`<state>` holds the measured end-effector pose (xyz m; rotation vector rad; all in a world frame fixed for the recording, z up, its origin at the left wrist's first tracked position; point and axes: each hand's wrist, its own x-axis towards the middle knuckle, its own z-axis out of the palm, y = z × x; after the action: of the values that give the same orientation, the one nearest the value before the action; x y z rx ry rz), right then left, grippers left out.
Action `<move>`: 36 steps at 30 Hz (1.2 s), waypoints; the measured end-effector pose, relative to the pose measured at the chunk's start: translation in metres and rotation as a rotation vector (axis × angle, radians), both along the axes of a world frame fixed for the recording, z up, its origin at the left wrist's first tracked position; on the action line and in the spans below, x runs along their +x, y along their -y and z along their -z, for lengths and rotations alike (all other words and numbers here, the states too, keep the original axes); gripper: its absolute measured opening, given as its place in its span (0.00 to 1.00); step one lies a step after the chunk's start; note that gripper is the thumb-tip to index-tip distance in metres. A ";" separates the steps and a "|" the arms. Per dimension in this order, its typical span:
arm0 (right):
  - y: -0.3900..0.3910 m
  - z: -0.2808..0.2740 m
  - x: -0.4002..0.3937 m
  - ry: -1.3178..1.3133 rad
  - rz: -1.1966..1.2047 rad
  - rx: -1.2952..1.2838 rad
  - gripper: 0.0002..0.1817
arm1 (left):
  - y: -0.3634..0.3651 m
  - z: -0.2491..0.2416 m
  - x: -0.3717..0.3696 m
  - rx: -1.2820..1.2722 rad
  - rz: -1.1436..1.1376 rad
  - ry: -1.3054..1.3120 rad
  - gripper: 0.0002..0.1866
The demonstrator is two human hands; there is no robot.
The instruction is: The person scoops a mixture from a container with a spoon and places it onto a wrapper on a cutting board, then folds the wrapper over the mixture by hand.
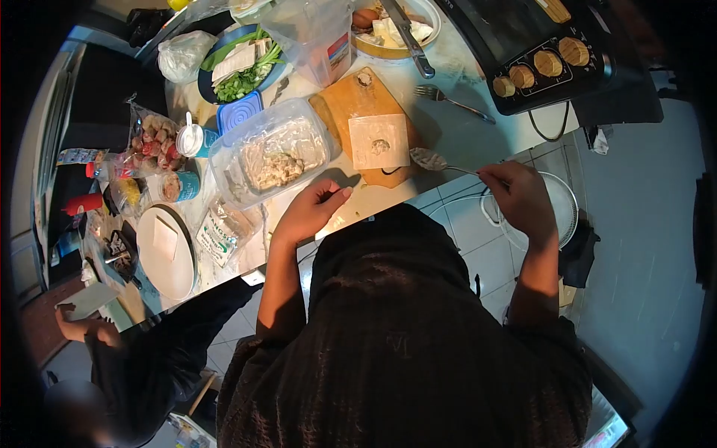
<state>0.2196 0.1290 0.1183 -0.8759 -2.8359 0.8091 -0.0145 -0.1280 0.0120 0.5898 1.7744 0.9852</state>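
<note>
My right hand (520, 196) pinches the handle of a metal spoon (429, 159), whose bowl carries some pale, lumpy filling. Just left of the spoon's bowl, a square wrapper sheet (360, 154) lies on a wooden cutting board (340, 104), with a small dab of filling (380, 146) at its centre. My left hand (310, 211) is by the table's near edge, its fingers loosely curled, thumb slightly apart, nothing visible in them. Beyond it stands a clear plastic tub (224, 175), partly filled with the pale mixture (278, 169).
A fork (454, 103) lies right of the board, near a black oven (538, 78) with wooden knobs. A knife (409, 41) rests across a bowl (437, 33). Leafy greens (240, 86), jars and a plate (160, 257) fill the left. Another person's hand (82, 325) is far left.
</note>
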 end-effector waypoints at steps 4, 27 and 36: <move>0.017 0.005 -0.007 -0.074 -0.008 0.064 0.08 | -0.006 -0.002 -0.001 0.032 0.046 0.007 0.17; 0.044 -0.011 -0.010 0.013 0.035 0.145 0.06 | -0.004 0.010 -0.009 0.066 0.144 0.001 0.14; 0.039 0.003 -0.016 0.020 0.039 0.189 0.07 | -0.003 0.012 -0.008 0.053 0.122 0.042 0.14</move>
<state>0.2038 0.0898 0.1152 -0.9123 -2.8437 0.5200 -0.0229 -0.1248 -0.0005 0.6976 1.6595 0.9552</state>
